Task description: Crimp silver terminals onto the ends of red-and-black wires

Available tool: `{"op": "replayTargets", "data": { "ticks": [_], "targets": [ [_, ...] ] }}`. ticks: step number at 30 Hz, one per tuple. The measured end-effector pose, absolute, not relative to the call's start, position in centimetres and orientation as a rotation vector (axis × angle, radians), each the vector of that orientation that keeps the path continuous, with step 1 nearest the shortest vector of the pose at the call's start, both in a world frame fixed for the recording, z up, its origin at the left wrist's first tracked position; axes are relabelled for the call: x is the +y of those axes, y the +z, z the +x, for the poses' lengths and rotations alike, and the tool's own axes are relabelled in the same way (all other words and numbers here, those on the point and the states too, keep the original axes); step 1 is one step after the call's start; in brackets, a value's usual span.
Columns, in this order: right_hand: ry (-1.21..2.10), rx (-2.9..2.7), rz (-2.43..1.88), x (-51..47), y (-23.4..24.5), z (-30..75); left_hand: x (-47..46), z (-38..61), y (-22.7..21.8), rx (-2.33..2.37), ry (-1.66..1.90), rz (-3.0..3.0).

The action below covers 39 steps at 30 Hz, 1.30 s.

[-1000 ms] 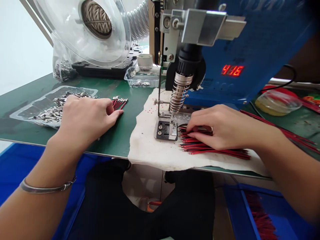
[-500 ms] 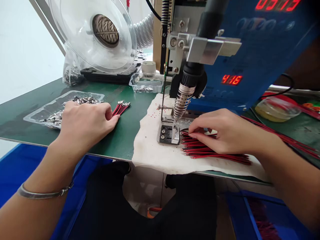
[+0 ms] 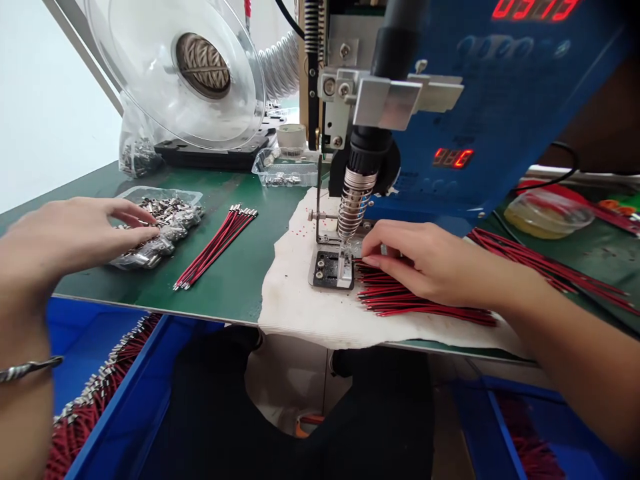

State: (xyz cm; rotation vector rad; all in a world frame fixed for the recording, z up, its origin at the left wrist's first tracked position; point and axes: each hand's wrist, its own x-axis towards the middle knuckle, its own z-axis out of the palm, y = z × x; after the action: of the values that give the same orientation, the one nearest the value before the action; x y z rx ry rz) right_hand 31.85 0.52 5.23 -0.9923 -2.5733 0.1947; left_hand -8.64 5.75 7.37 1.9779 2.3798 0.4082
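My left hand [image 3: 65, 233] hovers at the left over a clear tray of small metal terminals [image 3: 160, 220], fingertips curled and touching the pile. A small bundle of red-and-black wires with metal ends [image 3: 215, 245] lies uncovered on the green bench to its right. My right hand [image 3: 425, 260] rests on a pile of red-and-black wires [image 3: 415, 303] on a white cloth [image 3: 300, 293], fingertips pinched on wire ends by the metal jig [image 3: 333, 267] under the soldering head [image 3: 357, 193].
A blue machine [image 3: 500, 113] with red digit displays stands behind the jig. A clear spool [image 3: 185, 67] and a small clear box [image 3: 285, 167] sit at the back. Blue bins [image 3: 125, 400] below the bench edge hold finished wires. More red wires [image 3: 540, 260] lie at right.
My left hand lifted off the small wire bundle and moved left to the terminal tray, baring the bundle. My right hand slid its fingertips closer to the jig. The lower display changed.
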Motion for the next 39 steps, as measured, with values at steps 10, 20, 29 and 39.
{"op": "replayTargets", "data": {
  "ticks": [10,20,29,39],
  "targets": [
    [0.208,-2.375,-1.036,0.7,5.0,31.5,4.5,-7.4,7.1,2.44,0.578,1.98],
    [0.224,-2.354,-0.953,0.5,4.5,30.4,-2.3,4.7,4.1,1.506,1.391,1.8],
    [0.167,-2.354,-1.045,0.3,4.3,30.3,-0.9,9.9,2.0,1.186,1.362,1.379],
    [0.201,-2.328,-1.155,-0.4,4.5,29.8,-1.0,9.4,1.5,1.177,1.269,1.372]
  ]
}}
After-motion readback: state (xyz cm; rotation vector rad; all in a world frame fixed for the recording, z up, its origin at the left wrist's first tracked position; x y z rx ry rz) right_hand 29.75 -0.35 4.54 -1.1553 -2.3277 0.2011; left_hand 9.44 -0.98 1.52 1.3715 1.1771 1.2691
